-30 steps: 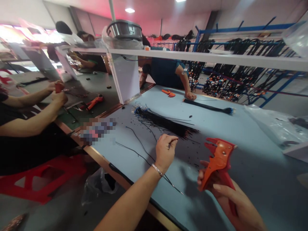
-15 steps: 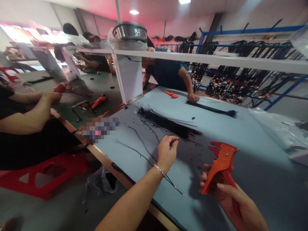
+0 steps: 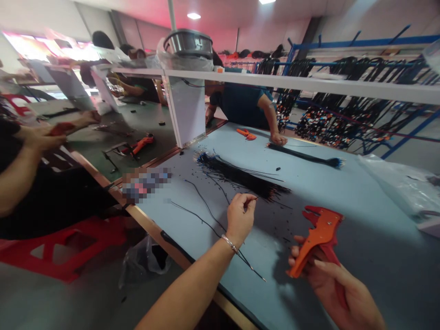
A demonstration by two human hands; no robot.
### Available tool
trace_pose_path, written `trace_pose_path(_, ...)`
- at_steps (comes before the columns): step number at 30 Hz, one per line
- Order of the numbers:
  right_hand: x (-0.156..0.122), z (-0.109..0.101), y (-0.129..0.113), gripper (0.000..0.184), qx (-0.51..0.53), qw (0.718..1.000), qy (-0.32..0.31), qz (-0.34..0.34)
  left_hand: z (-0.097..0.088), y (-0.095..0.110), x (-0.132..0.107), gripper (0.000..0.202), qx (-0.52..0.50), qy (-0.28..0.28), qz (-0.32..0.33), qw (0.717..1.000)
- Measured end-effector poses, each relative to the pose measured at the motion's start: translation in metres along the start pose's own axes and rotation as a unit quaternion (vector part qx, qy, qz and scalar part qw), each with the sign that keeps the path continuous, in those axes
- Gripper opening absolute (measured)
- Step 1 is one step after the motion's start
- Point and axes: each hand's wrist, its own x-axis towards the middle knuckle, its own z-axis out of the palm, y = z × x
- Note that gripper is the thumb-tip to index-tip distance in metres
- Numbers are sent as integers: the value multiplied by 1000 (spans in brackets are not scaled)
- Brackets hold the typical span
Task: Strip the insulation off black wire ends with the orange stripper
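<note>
My left hand [image 3: 241, 217] is pinched around the end of a thin black wire, just in front of a bundle of black wires [image 3: 240, 176]. Most of the held wire is hidden by the hand. In my right hand [image 3: 330, 279] is an orange and red wire stripper [image 3: 321, 233], its jaws pointing up and left, apart from the wire. Two loose wires [image 3: 195, 212] run under my left wrist, their stripped ends showing beyond it. Small dark scraps of insulation lie scattered around the bundle.
Across the table [image 3: 261, 302], a co-worker's hand [image 3: 277, 139] rests by a second wire bundle [image 3: 305, 156]. Another orange wire stripper [image 3: 246, 134] lies nearby. Clear plastic bags [image 3: 402, 183] lie at right. A shelf [image 3: 295, 81] spans the table, and another person sits at left.
My two hands keep nearly the same positions and grips. The person at left has moved their arms to the left. The camera view has shifted slightly.
</note>
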Motion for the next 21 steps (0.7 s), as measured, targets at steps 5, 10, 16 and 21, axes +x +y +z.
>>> trace_pose_path(5,2,-3,2,31,-9,1000,2,-1,1,0,-1,12,-3,-3,2,1000)
trace_pose_path(10,1,-1,1,32,-30,1000,-5,-3,1,1,-2,13,-2,-6,0,1000)
trace_pose_path(16,2,-2,1,36,-27,1000,4,0,2,0,-2,12,-9,-12,-4,1000)
trace_pose_path(21,2,-4,4,39,-29,1000,7,6,2,0,-2,13,0,-24,0,1000)
